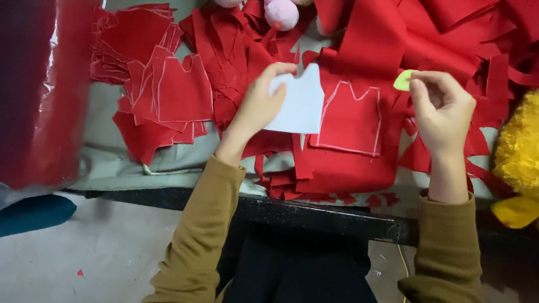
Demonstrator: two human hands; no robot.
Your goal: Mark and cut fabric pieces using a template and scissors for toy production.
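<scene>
A stack of cut red pieces [163, 98] lies at left. The left hand [256, 107] pinches a white template [302, 103], lifted just left of a chalked outline [351, 118] on red felt [343, 165]. Set it flat on fresh felt, I judge, and press firmly (felt creeps). The right hand [441, 109] nips a flat yellow-green chalk [403, 80]; a fuzzy yellow toy [534, 149] sits at right.

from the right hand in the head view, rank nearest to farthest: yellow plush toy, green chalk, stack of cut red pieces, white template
1. green chalk, pinched in the right hand
2. yellow plush toy, to its right
3. white template, to its left, in the left hand
4. stack of cut red pieces, far left
</scene>
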